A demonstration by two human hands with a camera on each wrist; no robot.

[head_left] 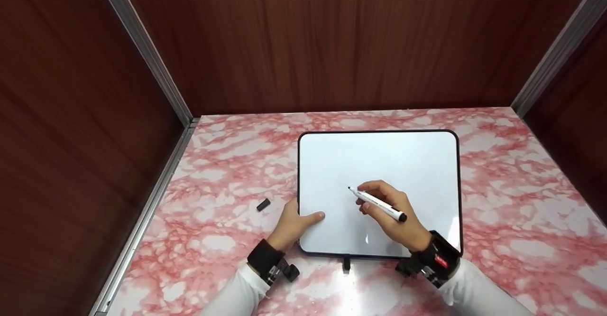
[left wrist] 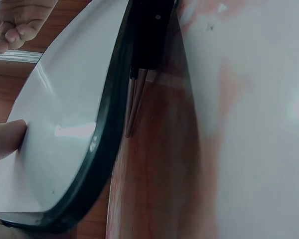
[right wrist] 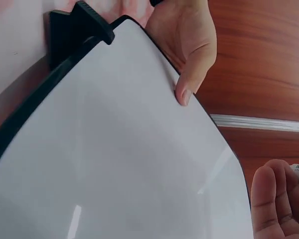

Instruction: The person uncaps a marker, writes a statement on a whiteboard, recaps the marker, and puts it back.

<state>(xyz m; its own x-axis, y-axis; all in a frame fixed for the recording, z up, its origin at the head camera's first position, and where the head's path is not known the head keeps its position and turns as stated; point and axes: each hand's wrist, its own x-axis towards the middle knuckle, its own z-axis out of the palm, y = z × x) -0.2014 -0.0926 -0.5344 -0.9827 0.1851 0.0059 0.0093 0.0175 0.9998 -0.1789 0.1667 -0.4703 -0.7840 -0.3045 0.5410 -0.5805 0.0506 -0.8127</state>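
A whiteboard point(head_left: 379, 157) with rounded corners and a thin black frame stands on the table. My left hand point(head_left: 292, 225) grips its left edge, with the thumb point(left wrist: 7, 141) on the white face and the fingers mostly hidden behind. Over the board's face, my right hand point(head_left: 407, 226) holds a white marker point(head_left: 379, 204) between thumb and fingers. The marker is uncapped, its dark tip pointing up and left and its black end toward the wrist. A small black marker cap point(head_left: 263, 205) lies on the table, left of my left hand. The board's visible face carries no marks.
The table point(head_left: 227, 164) has a red and white marbled top. A black stand foot point(right wrist: 79, 32) juts out from the board's lower edge. Dark wood panels point(head_left: 332, 45) rise behind and on both sides, joined by metal corner strips point(head_left: 147, 55).
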